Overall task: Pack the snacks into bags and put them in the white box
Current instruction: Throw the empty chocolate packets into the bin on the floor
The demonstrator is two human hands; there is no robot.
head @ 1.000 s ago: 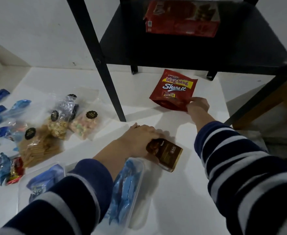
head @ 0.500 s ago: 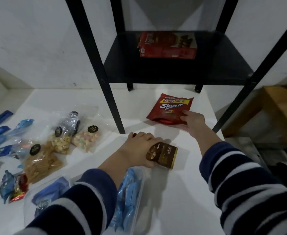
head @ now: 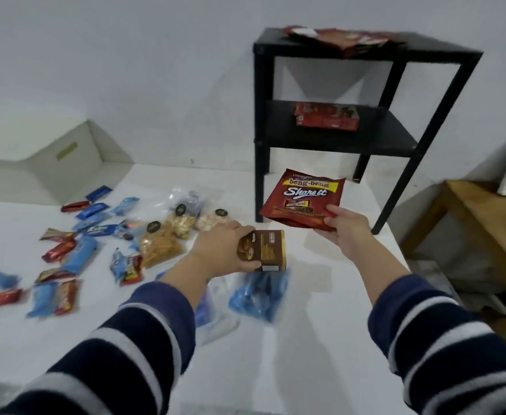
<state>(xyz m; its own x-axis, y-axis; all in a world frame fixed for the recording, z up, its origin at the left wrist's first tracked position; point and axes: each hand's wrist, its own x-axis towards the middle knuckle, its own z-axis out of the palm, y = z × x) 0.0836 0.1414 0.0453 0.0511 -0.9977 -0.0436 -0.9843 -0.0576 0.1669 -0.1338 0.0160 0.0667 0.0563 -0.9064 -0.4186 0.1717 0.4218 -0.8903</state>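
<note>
The right hand point(head: 343, 232) has a closed grip on the lower right corner of the red beng-beng Share It pouch point(head: 304, 202), thumb on its face, holding it clear of the counter point(head: 320, 339). The left hand point(head: 225, 250) curls over the top of a brown snack box point(head: 268, 250), lifted just above a clear bag of blue-wrapped snacks point(head: 259, 295), which is blurred, so its opening cannot be made out. To bag these well, set one item down first and free a hand to hold a bag mouth wide. A corner pinch lets the pouch swing, so support it underneath. The white box point(head: 36, 163) sits well apart at the far left, beyond loose wrapped bars point(head: 75, 259) and filled clear bags point(head: 168, 238).
</note>
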